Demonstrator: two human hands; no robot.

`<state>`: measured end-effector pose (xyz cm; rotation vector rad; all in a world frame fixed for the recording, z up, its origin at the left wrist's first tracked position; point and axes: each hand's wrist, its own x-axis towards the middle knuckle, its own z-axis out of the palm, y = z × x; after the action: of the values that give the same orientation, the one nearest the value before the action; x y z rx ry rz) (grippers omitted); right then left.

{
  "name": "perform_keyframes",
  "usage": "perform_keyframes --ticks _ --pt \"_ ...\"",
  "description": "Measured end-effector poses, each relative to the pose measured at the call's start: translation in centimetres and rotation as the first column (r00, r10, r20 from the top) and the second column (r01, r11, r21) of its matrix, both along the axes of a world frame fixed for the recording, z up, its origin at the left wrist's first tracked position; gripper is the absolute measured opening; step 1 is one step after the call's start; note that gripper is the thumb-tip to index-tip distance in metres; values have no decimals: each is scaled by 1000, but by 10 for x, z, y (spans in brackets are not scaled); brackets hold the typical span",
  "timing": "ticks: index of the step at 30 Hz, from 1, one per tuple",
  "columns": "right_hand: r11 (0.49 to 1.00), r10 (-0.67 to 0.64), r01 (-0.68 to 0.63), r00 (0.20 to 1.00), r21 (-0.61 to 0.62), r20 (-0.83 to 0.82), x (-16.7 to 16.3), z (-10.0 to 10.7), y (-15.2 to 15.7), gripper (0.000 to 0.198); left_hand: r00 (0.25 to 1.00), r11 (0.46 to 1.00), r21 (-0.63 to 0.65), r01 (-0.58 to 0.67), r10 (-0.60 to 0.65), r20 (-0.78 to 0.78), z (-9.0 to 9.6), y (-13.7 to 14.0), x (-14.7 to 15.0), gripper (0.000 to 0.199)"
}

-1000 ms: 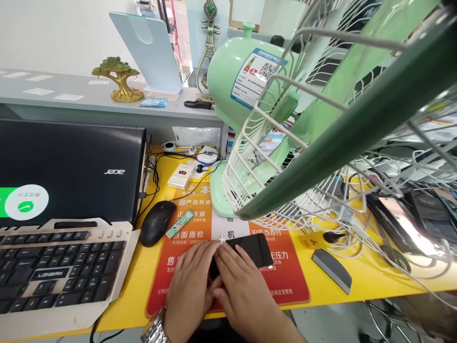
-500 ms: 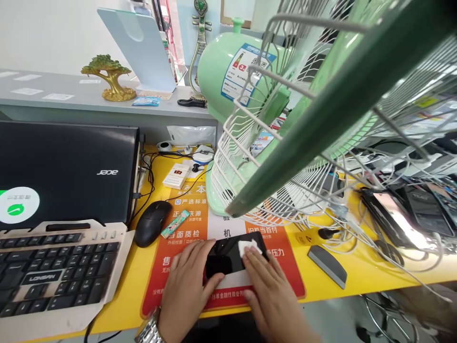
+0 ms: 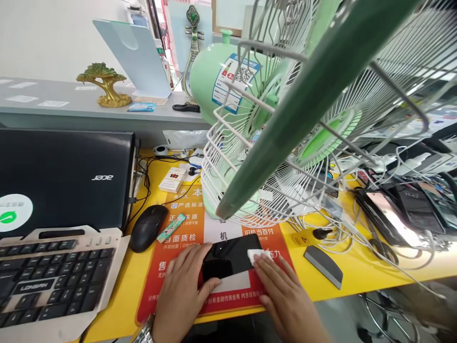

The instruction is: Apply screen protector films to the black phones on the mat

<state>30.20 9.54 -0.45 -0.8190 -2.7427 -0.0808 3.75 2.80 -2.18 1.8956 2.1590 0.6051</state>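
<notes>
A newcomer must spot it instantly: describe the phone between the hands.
Find the big green fan, then the red mat in front. On that mat, between the left hand and the right hand, lies the flat, glossy black phone. Unlike the rounded mouse or devices farther right, it has a white wipe at its right end.

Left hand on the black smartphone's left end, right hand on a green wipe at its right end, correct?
Not quite: the head view shows the wipe is white, not green. Rest holds: left hand on the left end of the black smartphone, right hand on the wipe at its right end.
</notes>
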Motion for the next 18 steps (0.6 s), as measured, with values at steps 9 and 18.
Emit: perform_keyframes --ticks 9,18 --pt "980 -162 156 986 122 41 76 -11 2 57 992 992 104 71 -60 -109 -12 -2 -8 58" --pt "955 -246 223 964 197 104 119 -5 9 64 960 977 103 186 -159 -229 -30 1 -20 53"
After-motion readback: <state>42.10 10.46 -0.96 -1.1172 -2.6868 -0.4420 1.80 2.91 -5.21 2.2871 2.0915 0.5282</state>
